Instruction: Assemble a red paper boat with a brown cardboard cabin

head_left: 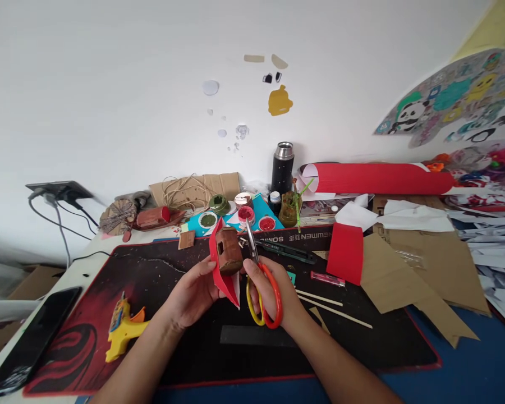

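At the left, a flat black smartphone [33,339] lies near the edge of a black-and-red desk mat [151,264], with a yellow plastic glue gun [122,332] to its right. Next comes the left hand [197,287], its fingers curled and thumb pressed to the edge of a folded red sheet with a white underside [228,287]. Against that sheet, above the middle of the mat, sits a short brown rounded block with a dark square notch [230,251]. The right hand [287,280] is closed around steel scissors with red and yellow loop handles [279,303], the blades pointing up and away, just beside the block. Farther right are two thin pale sticks [336,310], a red rectangular piece [345,252] and tan cardboard [391,275].

The step in hand seems to be trimming or fitting the sheet around the block; any further cut would call for a steady left grip and the blade tips clear of the fingers.

Hard to make out: most left fingers are behind the sheet, so whether they also bear the block cannot be told. The scissor blades look nearly together, but their exact gap is unclear. Both forearms run out of view below.
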The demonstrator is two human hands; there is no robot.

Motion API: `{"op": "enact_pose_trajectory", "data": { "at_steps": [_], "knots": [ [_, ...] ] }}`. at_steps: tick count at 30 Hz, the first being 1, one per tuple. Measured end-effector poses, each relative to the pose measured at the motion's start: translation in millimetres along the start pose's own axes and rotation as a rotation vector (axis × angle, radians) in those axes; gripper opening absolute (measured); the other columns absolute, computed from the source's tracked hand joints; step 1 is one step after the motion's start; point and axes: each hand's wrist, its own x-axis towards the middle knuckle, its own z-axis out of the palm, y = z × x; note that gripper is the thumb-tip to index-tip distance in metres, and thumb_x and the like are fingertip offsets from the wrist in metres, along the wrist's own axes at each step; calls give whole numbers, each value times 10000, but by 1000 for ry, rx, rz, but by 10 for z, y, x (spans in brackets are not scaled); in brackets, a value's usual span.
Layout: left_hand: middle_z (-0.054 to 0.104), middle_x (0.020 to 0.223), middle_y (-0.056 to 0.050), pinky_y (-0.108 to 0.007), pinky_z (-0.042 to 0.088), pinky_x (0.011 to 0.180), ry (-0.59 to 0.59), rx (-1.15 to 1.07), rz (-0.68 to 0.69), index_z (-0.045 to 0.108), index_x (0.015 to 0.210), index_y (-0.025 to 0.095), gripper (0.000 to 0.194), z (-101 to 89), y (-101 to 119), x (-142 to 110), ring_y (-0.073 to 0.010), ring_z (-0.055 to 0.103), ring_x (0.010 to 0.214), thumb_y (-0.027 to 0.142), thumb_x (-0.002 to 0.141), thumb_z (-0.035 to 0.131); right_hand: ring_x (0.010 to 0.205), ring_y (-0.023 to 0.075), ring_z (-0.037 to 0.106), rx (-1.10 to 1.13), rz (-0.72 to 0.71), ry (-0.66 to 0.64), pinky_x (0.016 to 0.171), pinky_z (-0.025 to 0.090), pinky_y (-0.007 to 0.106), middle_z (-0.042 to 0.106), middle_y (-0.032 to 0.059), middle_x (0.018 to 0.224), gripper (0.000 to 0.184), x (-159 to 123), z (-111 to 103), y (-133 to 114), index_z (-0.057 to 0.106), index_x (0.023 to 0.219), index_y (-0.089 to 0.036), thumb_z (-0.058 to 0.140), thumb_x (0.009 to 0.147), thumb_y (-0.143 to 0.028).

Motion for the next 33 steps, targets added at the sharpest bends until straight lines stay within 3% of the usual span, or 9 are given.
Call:
{"op": "enact_pose_trajectory", "data": {
  "at_steps": [6,13,21,33],
  "knots": [
    [852,1195,-67,-304,668,891,30,35,17,785,1216,198,288,-13,0,-15,-220,818,1002,245,933,779,341,125,466,-17,31,-19,350,369,214,490,-86,445,680,-4,-6,-22,533,850,-248,632,840,-921],
    [858,1058,-69,-305,669,839,12,90,6,784,1183,198,263,-22,42,-42,-231,822,924,296,940,773,325,118,451,27,71,-50,342,362,209,502,-90,447,697,29,-27,13,537,866,-245,649,816,-931],
    [864,1117,-55,-296,681,843,17,60,20,803,1174,211,282,6,26,-35,-219,825,963,300,907,829,341,132,486,29,24,-46,359,386,218,508,-85,457,676,32,-51,46,576,913,-232,618,875,-906],
    [864,1097,-67,-309,680,838,45,64,18,809,1170,215,289,-25,15,-35,-240,829,980,295,893,834,345,121,467,38,79,-76,361,390,213,509,-89,471,675,32,-41,38,521,858,-250,662,830,-909]
  ]
}}
